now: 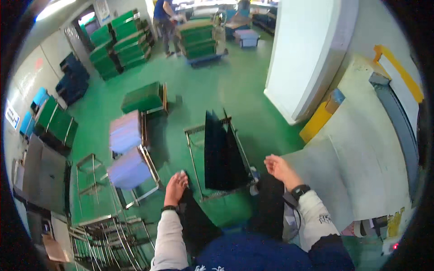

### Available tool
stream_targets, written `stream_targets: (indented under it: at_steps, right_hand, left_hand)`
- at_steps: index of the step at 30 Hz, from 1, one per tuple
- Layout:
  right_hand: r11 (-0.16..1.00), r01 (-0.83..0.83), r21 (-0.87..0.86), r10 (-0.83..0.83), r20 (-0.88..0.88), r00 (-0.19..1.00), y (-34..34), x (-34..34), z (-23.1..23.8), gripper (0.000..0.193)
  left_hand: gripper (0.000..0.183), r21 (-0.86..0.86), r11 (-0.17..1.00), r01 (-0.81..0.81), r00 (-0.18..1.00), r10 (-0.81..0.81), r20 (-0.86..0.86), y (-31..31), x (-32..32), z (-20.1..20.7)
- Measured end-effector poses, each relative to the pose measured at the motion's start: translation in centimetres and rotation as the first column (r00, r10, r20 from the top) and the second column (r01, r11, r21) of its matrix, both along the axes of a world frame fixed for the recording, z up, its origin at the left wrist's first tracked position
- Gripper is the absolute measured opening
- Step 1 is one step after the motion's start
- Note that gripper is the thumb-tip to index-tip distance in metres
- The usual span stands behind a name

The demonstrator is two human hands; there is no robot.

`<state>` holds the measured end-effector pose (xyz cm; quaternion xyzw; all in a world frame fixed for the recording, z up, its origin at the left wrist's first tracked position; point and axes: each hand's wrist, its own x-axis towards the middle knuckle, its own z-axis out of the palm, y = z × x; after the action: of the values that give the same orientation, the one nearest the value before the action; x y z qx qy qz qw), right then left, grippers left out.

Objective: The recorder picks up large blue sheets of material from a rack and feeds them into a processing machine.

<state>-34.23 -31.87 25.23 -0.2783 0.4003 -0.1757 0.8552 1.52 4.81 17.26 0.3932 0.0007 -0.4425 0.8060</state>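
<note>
In front of me a low metal rack (192,156) stands on the floor, with dark flat panels (219,158) upright in it. My left hand (176,186) is raised to the left of the rack, apart from it. Its fingers are loosely bent and slightly spread, with a small whitish spot at one fingertip. To the right of the panels my right hand (281,170) hangs in the air with its fingers partly stretched. Neither hand touches the panels, and I see nothing held in either.
At left stand racks with lilac panels (129,170) and green panels (142,98). Bare metal racks (106,237) crowd the lower left. A pale machine (348,162) is close on my right, past a white pillar (298,54). A person (165,20) stands far off beside a loaded trolley (205,59).
</note>
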Motion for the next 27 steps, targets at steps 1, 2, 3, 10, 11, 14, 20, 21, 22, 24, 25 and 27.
stream_targets:
  at_steps: [1,2,3,10,11,14,20,21,22,24,25,27]
  right_hand:
    - [0.999,-0.032,-0.013,0.032,-0.028,0.999,-0.2,1.3,-0.5,0.027]
    - [0.997,-0.068,-0.032,0.066,-0.048,0.997,-0.3,2.5,-0.8,0.029]
    - [0.995,-0.089,-0.037,0.086,-0.081,0.993,-0.1,3.7,-0.7,0.029]
    - [0.977,-0.194,-0.094,0.158,-0.299,0.941,0.2,9.2,-3.1,0.034]
    - [0.973,-0.209,-0.098,0.168,-0.323,0.931,0.0,9.8,-4.0,0.035]
    - [0.965,-0.252,-0.069,0.212,-0.36,0.908,0.4,11.8,-6.0,0.036]
    - [0.88,-0.337,-0.335,0.099,-0.564,0.82,1.7,16.7,-9.0,0.033]
    - [0.838,-0.344,-0.424,0.018,-0.608,0.793,1.0,17.0,-10.3,0.035]
    - [0.761,-0.382,-0.524,-0.066,-0.649,0.758,0.2,17.3,-11.3,0.036]
    - [0.562,-0.474,-0.678,-0.239,-0.681,0.692,-0.9,18.1,-12.5,0.037]
    - [0.579,-0.453,-0.678,-0.259,-0.68,0.686,-1.1,18.5,-12.7,0.041]
    - [0.571,-0.488,-0.66,-0.276,-0.715,0.643,-2.0,19.2,-13.6,0.043]
  left_hand:
    - [0.035,-0.001,1.0,-0.005,1.0,0.005,-0.003,-0.2,0.1,0.3]
    - [0.036,-0.009,1.0,-0.013,1.0,0.013,0.001,-0.1,0.3,0.3]
    - [0.036,-0.02,1.0,-0.007,1.0,0.007,-0.002,0.1,0.5,0.2]
    - [0.043,-0.08,0.996,0.031,0.999,-0.033,-0.019,0.5,1.4,1.1]
    - [0.043,-0.08,0.996,0.025,0.999,-0.028,-0.032,0.5,1.4,1.2]
    - [0.047,-0.092,0.995,0.031,0.998,-0.035,-0.042,0.7,1.9,1.6]
    - [0.052,-0.112,0.994,0.021,0.996,-0.03,-0.079,0.8,3.0,1.5]
    - [0.051,-0.123,0.992,0.023,0.995,-0.035,-0.091,0.6,3.2,1.5]
    - [0.051,-0.132,0.991,0.028,0.995,-0.041,-0.094,0.4,3.3,1.4]
    - [0.049,-0.152,0.988,0.03,0.995,-0.045,-0.094,0.3,3.6,1.4]
    - [0.05,-0.142,0.989,0.027,0.994,-0.042,-0.105,0.3,3.7,1.4]
    - [0.05,-0.125,0.992,0.026,0.992,-0.041,-0.121,0.3,3.8,1.6]
